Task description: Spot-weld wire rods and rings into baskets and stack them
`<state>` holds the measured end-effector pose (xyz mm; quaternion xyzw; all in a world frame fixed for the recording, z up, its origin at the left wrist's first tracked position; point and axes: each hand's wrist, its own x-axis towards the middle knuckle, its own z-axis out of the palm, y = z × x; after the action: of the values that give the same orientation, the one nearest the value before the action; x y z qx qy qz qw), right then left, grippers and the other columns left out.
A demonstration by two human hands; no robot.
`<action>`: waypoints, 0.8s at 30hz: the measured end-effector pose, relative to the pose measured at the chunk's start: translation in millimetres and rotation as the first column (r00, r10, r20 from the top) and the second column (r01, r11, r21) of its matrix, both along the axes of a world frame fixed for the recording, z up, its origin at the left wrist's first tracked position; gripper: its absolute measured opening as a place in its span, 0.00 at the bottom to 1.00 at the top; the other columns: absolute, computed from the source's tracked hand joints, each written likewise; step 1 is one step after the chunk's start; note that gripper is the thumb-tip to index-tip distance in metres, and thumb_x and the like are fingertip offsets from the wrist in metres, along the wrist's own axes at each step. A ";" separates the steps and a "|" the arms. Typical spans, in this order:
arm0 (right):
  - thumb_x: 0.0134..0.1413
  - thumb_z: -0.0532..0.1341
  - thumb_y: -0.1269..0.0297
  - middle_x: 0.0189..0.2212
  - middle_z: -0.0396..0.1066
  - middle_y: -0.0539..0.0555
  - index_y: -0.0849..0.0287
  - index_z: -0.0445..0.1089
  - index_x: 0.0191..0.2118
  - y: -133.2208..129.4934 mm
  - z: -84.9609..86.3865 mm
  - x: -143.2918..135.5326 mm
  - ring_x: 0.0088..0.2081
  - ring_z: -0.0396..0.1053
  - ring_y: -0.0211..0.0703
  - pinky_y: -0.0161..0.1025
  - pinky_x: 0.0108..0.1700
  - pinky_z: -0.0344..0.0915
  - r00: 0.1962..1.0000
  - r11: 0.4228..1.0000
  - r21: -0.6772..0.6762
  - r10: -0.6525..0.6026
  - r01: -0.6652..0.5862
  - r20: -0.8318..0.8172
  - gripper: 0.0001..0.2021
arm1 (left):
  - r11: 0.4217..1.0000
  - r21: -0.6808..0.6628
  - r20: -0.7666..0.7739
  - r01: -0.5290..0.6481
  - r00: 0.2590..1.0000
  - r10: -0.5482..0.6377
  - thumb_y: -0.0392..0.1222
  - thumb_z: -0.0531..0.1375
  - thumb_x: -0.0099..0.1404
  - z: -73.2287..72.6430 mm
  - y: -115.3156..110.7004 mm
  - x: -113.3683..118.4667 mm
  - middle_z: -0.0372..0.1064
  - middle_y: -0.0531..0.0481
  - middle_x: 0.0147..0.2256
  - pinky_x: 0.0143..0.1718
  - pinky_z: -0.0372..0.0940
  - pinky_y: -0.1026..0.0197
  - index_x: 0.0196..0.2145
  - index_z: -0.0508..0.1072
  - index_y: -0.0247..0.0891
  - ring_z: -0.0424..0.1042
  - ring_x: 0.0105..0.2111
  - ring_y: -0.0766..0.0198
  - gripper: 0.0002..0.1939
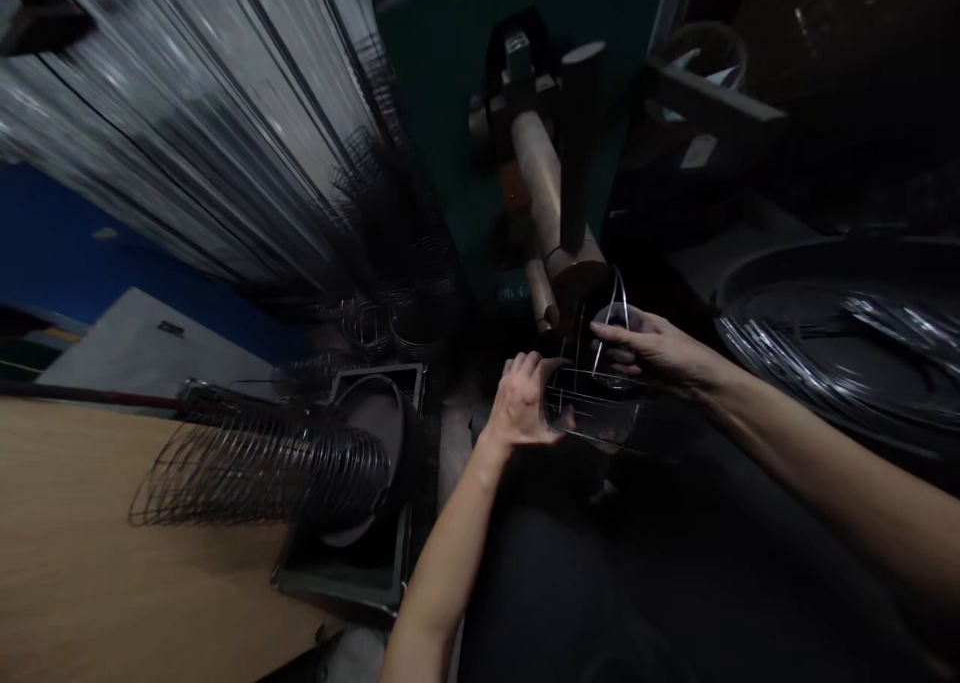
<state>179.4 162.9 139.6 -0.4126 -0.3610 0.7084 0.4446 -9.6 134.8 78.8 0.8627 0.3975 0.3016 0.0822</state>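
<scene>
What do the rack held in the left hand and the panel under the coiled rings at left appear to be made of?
The wire rack looks like bare metal, probably steel: thin rods with bright glints. The panel seems to be wood or wood-look board, judging by its tan, faintly grained surface.

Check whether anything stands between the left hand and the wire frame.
Nothing visible does: the left hand is right at the wire frame, at its left end. The right hand pinches a bent wire.

At eight o'clock we see a flat, light-brown wooden surface (75, 583), with a row of dark, round wire rings (255, 468) above or on it; we cannot tell whether they touch
</scene>
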 end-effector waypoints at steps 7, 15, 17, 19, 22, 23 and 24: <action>0.29 0.74 0.63 0.18 0.57 0.44 0.61 0.61 0.30 27.6 3.9 -9.8 0.16 0.49 0.25 0.24 0.14 0.45 0.999 0.998 0.060 -0.024 0.022 0.023 0.23 | 0.998 -0.035 0.346 -0.054 0.936 0.062 0.44 0.62 0.46 -4.5 13.7 -1.9 0.62 0.44 0.43 0.43 0.64 0.49 0.50 0.57 0.40 0.64 0.41 0.54 0.33; 0.22 0.75 0.63 0.17 0.54 0.43 0.58 0.55 0.27 46.3 -2.5 -15.2 0.16 0.48 0.26 0.25 0.14 0.43 0.999 0.997 0.077 -0.026 0.023 0.039 0.28 | 0.988 -0.148 0.503 -0.048 0.856 0.117 0.39 0.65 0.43 -19.6 26.7 -6.3 0.59 0.46 0.42 0.44 0.65 0.50 0.51 0.52 0.41 0.65 0.42 0.56 0.39; 0.23 0.75 0.63 0.16 0.53 0.43 0.57 0.55 0.27 49.6 -3.9 -16.5 0.16 0.48 0.26 0.26 0.14 0.43 0.999 0.996 0.085 -0.033 0.029 0.040 0.27 | 0.985 -0.166 0.487 -0.044 0.865 0.121 0.39 0.66 0.43 -18.9 30.3 -8.8 0.60 0.46 0.43 0.45 0.65 0.50 0.52 0.51 0.41 0.65 0.42 0.56 0.40; 0.26 0.74 0.64 0.16 0.53 0.43 0.57 0.54 0.26 51.5 -3.9 -17.9 0.16 0.47 0.26 0.26 0.15 0.43 0.999 0.996 0.088 -0.024 0.020 0.039 0.26 | 0.982 -0.179 0.468 -0.052 0.874 0.131 0.38 0.66 0.43 -17.4 33.5 -10.8 0.60 0.46 0.44 0.45 0.65 0.50 0.52 0.51 0.42 0.66 0.43 0.56 0.41; 0.29 0.73 0.66 0.17 0.53 0.44 0.57 0.52 0.25 52.4 -2.5 -19.5 0.17 0.47 0.26 0.26 0.15 0.43 0.999 0.997 0.082 0.009 -0.012 0.037 0.25 | 0.980 -0.190 0.439 -0.067 0.886 0.146 0.39 0.67 0.43 -14.0 36.8 -12.2 0.60 0.46 0.44 0.45 0.64 0.50 0.53 0.51 0.42 0.66 0.43 0.56 0.41; 0.30 0.73 0.66 0.17 0.53 0.44 0.57 0.52 0.26 52.6 -2.3 -19.8 0.17 0.47 0.26 0.26 0.15 0.43 0.999 0.997 0.081 0.013 -0.015 0.035 0.25 | 0.980 -0.188 0.435 -0.070 0.889 0.147 0.39 0.67 0.44 -12.6 37.4 -12.4 0.61 0.46 0.44 0.45 0.64 0.50 0.53 0.51 0.42 0.66 0.43 0.57 0.41; 0.30 0.73 0.66 0.17 0.53 0.44 0.56 0.52 0.26 52.7 -2.4 -20.0 0.17 0.47 0.26 0.26 0.16 0.43 0.999 0.997 0.081 0.012 -0.014 0.036 0.25 | 0.981 -0.183 0.433 -0.070 0.890 0.144 0.39 0.66 0.44 -11.2 37.9 -12.7 0.61 0.47 0.43 0.45 0.64 0.50 0.53 0.51 0.42 0.66 0.42 0.57 0.41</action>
<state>159.4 215.5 137.2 -0.4045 -0.3999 0.6885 0.4498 -22.3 172.6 67.6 0.7383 0.4385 0.4609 0.2241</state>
